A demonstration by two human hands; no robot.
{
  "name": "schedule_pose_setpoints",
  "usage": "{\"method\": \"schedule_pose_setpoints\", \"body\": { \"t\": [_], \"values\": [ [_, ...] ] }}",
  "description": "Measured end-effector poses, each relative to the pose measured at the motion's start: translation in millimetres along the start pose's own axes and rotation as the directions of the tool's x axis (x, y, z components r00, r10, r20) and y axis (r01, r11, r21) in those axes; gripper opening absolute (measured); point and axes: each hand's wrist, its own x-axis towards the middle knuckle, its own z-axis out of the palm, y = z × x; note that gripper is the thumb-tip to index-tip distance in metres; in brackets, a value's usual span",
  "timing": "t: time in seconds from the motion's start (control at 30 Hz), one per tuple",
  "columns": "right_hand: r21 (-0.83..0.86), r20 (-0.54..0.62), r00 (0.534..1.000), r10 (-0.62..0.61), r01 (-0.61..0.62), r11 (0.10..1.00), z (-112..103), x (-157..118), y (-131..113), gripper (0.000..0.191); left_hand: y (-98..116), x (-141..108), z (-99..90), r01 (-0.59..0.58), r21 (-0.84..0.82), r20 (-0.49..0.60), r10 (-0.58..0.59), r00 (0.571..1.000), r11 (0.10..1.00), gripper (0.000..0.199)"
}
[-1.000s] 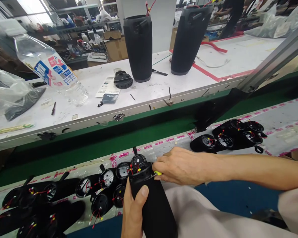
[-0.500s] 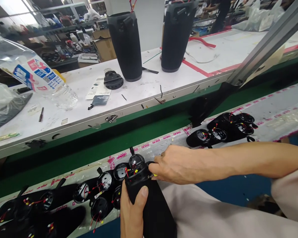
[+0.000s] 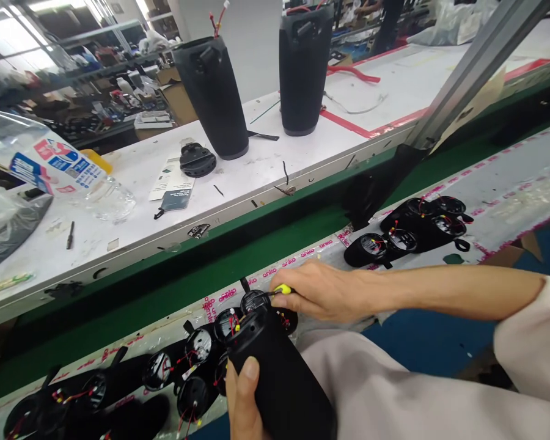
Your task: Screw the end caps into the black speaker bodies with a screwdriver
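My left hand (image 3: 245, 397) is wrapped round a black fabric-covered cylindrical speaker body (image 3: 288, 379), thumb along its side. The speaker is tilted, its open end facing up and away from me. Above that end, my right hand (image 3: 318, 290) is closed on a small tool with a yellow-and-black handle (image 3: 283, 289). Its thin dark tip points left over the rim; whether it touches anything I cannot tell. Red and yellow wires (image 3: 234, 322) show just beyond the rim. Several similar speaker bodies (image 3: 197, 345) lie behind and to the left, open ends showing wires.
More speaker bodies (image 3: 403, 235) lie on the taped lower surface at right. On the white bench stand two upright speakers (image 3: 220, 101), beside a black round cap (image 3: 197, 160), cards (image 3: 176, 197) and a plastic bottle (image 3: 68, 168). A metal post (image 3: 474, 67) slants at right.
My right hand has lifted slightly away from the speaker's opening, showing more of the tool. The speaker's open end has turned, and the view has shifted a little.
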Motion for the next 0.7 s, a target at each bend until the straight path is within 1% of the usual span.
{"method": "schedule_pose_setpoints", "body": {
  "t": [0.07,0.13,0.23,0.27,0.33,0.43,0.5,0.57,0.7],
  "values": [
    [-0.027,0.060,0.997,0.039,-0.038,0.999,-3,-1,-4,0.027,1,3,1.3,0.018,-0.102,-0.044,-0.022,0.999,0.995,0.091],
    [-0.059,0.144,0.986,0.083,-0.075,0.995,-6,-2,-10,0.020,3,8,0.0,0.026,-0.176,-0.039,-0.033,0.999,0.984,0.091],
    [-0.096,0.200,0.973,0.120,-0.102,0.990,-9,-5,-16,0.019,2,13,-4.4,0.053,-0.192,-0.023,-0.058,0.998,0.980,0.088],
    [-0.108,0.203,0.973,0.106,-0.086,0.990,-9,-6,-17,0.018,1,13,-5.4,0.047,-0.176,-0.022,-0.051,0.998,0.983,0.088],
    [-0.129,0.202,0.978,0.041,-0.015,0.992,-9,-7,-18,0.015,-3,13,-6.0,0.019,-0.160,-0.015,-0.022,1.000,0.987,0.091],
    [-0.208,0.188,0.981,-0.044,0.084,0.975,-5,-6,-17,0.017,-9,12,-3.4,-0.004,-0.198,0.005,0.005,1.000,0.980,0.093],
    [-0.291,0.190,0.980,-0.063,0.118,0.949,-2,-5,-17,0.022,-10,12,-0.6,0.005,-0.205,0.016,-0.002,1.000,0.979,0.091],
    [-0.354,0.221,0.973,-0.070,0.147,0.924,1,-3,-17,0.028,-8,10,2.9,0.012,-0.188,0.038,-0.004,0.999,0.982,0.090],
    [-0.394,0.287,0.954,-0.087,0.200,0.897,2,-2,-16,0.030,1,1,10.9,-0.015,-0.163,0.045,0.022,0.999,0.987,0.092]
  ]
}}
